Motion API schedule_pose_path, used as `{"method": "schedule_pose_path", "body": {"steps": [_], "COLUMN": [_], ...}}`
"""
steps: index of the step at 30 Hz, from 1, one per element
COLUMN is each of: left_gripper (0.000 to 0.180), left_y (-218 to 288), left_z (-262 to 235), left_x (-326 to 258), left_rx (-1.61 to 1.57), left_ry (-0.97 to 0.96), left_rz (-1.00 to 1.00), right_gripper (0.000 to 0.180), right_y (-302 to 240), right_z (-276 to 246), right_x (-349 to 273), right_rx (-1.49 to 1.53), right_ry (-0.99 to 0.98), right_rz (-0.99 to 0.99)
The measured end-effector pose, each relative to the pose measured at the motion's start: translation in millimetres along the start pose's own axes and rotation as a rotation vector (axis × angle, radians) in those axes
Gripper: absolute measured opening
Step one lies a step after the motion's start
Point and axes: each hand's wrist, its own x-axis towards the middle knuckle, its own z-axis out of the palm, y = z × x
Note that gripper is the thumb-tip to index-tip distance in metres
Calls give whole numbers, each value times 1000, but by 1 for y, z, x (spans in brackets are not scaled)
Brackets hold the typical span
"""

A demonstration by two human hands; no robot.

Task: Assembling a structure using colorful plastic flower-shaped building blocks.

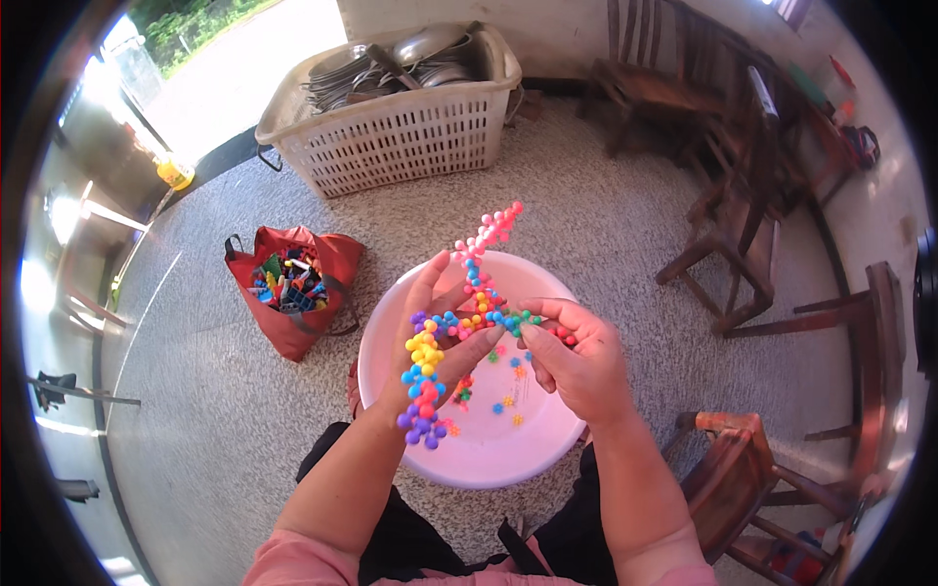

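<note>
Both my hands hold a branching chain of knobbly plastic connector pieces (424, 350) above a pink basin (489, 467). My left hand (442, 363) is closed on the chain, its thumb pressed near the middle and some fingers behind it. One branch in yellow, blue, red and purple hangs over that wrist, and a pink one points up and away. With thumb and fingers, my right hand (576, 347) pinches the green and red end. Several loose connector pieces (498, 408) lie in the basin. Parts of the chain are hidden by my fingers.
A red bag (293, 337) of mixed small coloured toys stands left of the basin. Beyond it, a white slatted crate (391, 151) holds metal pans and lids. Wooden chairs (728, 479) line the right side. A yellow container (175, 173) stands by the doorway.
</note>
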Motion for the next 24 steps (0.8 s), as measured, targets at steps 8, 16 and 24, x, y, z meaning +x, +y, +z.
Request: {"method": "schedule_pose_path", "body": {"steps": [8,16,24], "left_gripper": [67,65,61], "left_y": [-14,-12,2], "left_z": [-6,-9,0], "left_x": [3,4,0], "left_rx": [395,604,493], "left_ry": [-25,-11,39], "left_rz": [111,255,189], "right_gripper": [29,29,31], "right_y": [-1,4,5], "right_z": [-1,2,11], "right_x": [1,3,-1], "right_rx": [57,32,-198], "right_ry": [-13,-18,10], "right_rz": [43,26,-85]}}
